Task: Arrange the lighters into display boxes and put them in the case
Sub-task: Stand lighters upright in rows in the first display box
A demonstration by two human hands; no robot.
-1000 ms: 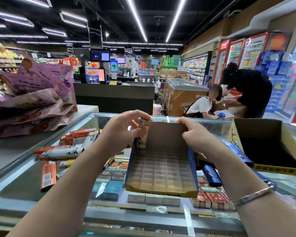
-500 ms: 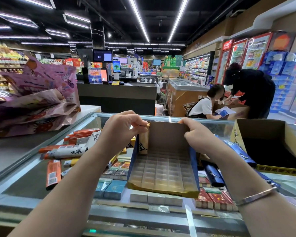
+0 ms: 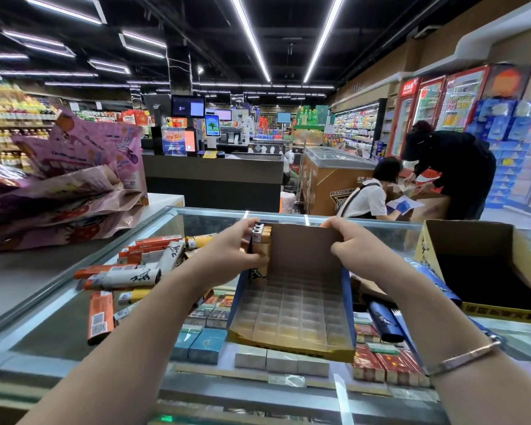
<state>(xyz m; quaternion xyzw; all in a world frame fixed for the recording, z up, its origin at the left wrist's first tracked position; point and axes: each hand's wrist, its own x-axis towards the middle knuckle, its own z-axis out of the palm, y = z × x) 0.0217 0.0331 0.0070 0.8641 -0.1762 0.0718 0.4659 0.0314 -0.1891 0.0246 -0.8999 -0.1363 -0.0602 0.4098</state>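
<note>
Two lighters (image 3: 261, 240) in left grip (image 3: 227, 253), box (image 3: 292, 302) corner

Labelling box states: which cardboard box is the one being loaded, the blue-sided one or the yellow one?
The blue-sided display box between both hands: its gridded tray holds lighters at its far-left corner. The yellow carton further right sits untouched.

Bright, even light from ceiling strip lamps (image 3: 252, 41); wide-angle bending at edges, soft blur on distant shelves.
</note>
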